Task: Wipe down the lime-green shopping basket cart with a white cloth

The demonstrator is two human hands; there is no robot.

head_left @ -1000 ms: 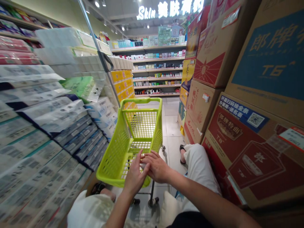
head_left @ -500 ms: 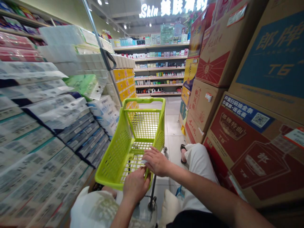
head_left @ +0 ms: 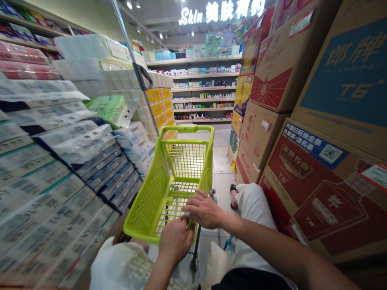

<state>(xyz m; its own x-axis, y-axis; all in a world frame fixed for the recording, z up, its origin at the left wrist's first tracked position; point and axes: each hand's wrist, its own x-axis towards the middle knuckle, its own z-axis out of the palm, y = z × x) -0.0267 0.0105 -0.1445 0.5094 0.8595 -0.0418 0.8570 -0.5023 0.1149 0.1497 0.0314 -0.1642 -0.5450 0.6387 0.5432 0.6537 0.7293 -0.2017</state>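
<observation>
A lime-green plastic shopping cart (head_left: 145, 213) stands right in front of me, with its mesh basket holding nothing that I can see. My left hand (head_left: 175, 239) is closed round the near right corner of its rim, thumb and fingertips partly hidden. Just above and to the right, my right hand (head_left: 204, 209) bends over the right side of the rim, close against the left. Beneath its fingers shows a small white piece (head_left: 186, 213), too small to name, which it pinches. A metal pole with a dark grey handle (head_left: 142, 76) rises at the cart's far left.
Stacked tissue packs (head_left: 54, 193) line the left side, with a green pack (head_left: 105, 108) on top. Large printed cartons (head_left: 320, 193) rise at the right. Shelves of small cosmetics (head_left: 202, 96) stand across the far end. My white-trousered leg (head_left: 256, 213) reaches along the right, beside the tiled floor.
The cart and both hands sit slightly further right and lower in view. My right hand's fingers have shifted a little over the rim; my left hand keeps its hold.
</observation>
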